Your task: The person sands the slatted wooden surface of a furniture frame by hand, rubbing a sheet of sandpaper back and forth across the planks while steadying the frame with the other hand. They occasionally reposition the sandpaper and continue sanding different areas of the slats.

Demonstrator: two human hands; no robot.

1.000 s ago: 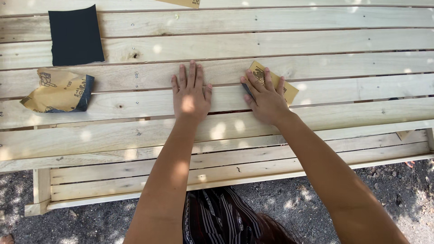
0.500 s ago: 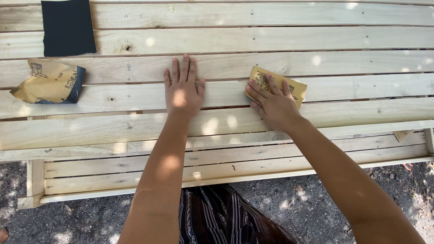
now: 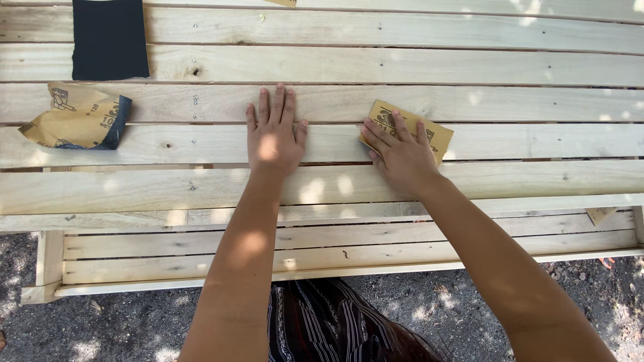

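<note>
The right hand (image 3: 402,157) lies palm down on a folded tan sheet of sandpaper (image 3: 429,132), fingers spread and pressing it flat against a pale wooden slat (image 3: 537,142) of the slatted worktop (image 3: 469,40). The grip here is no pinch but a flat press: the fingers are apart and laid over the sheet, with its upper and right-hand corners showing past the fingertips. Whether the thumb curls under the near edge cannot be told, since the hand covers that part. The sheet sits just right of centre, tilted a little, its long side running roughly along the slat, and the slat itself runs left to right across the view, so the free line of travel under the hand is sideways along the grain. The left hand (image 3: 274,137) rests flat on the bare wood just beside it, fingers together and pointing away from the body, holding nothing; it spans the same slat and the one above, a short gap apart from the right hand. The right hand is therefore the one on the paper, and the left is the nearer to the two spare pieces well off to the left: a crumpled tan sheet with a dark underside (image 3: 77,117) and, above it, a flat black rectangle of abrasive sheet (image 3: 111,39). Dappled sun falls over wood and forearms, and gravel ground (image 3: 134,328) shows below.
</note>
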